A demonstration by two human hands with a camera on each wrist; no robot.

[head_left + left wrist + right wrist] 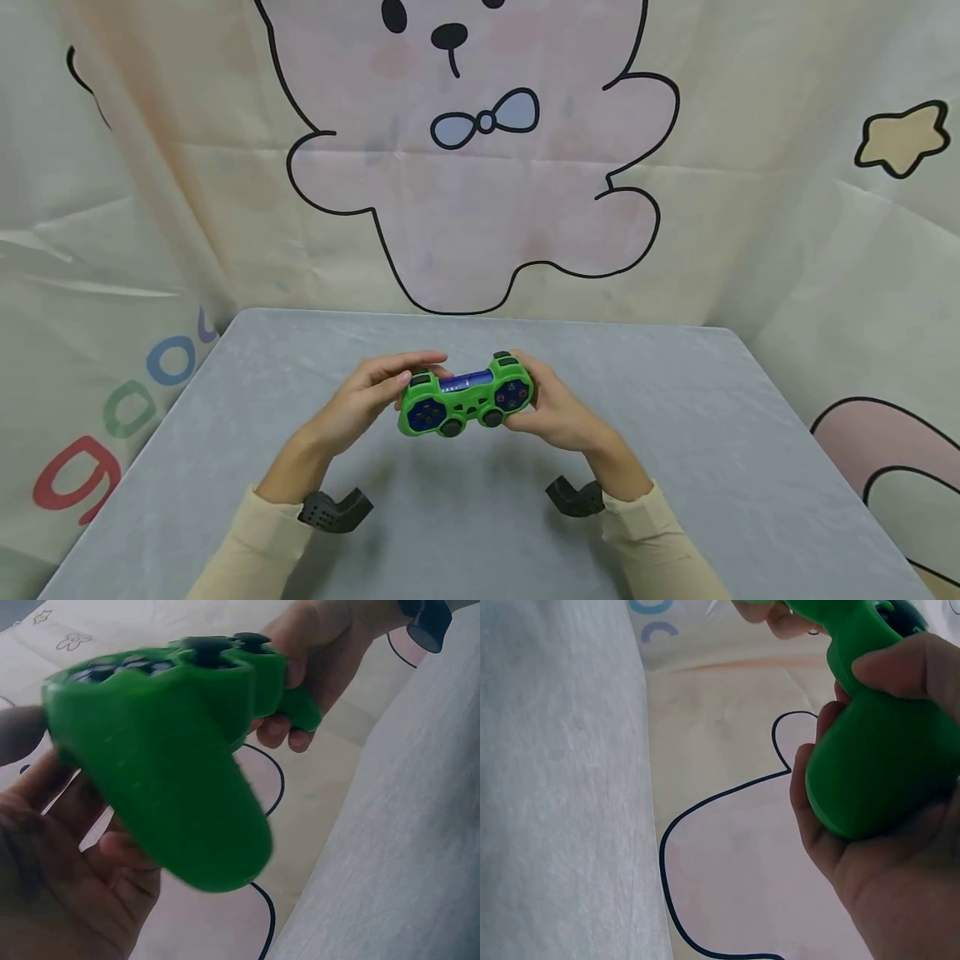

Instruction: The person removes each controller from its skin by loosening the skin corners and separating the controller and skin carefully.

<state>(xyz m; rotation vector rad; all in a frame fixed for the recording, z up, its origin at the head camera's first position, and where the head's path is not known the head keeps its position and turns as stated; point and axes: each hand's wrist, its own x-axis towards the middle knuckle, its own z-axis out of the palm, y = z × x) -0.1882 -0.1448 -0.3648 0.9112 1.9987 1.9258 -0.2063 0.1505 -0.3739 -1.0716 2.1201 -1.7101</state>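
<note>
A green game controller (pixel 471 402) with dark blue button pads and two black thumbsticks is held up over the table, its button face toward the head camera. My right hand (pixel 558 408) grips its right handle, with the thumb on the near side and the fingers wrapped behind, as the right wrist view shows. At the left end, my left hand (pixel 367 396) has its thumb at the shoulder-button corner and fingers behind the body. The index finger reaches out above the top edge. In the left wrist view the left handle (pixel 187 802) stands free of the palm.
A grey cloth-covered table (pixel 465 533) lies below the hands. Behind it hangs a curtain (pixel 480 217) printed with a pink bear. Black wrist-worn devices (pixel 337 510) sit on both forearms, by the cream sleeves (pixel 660 542).
</note>
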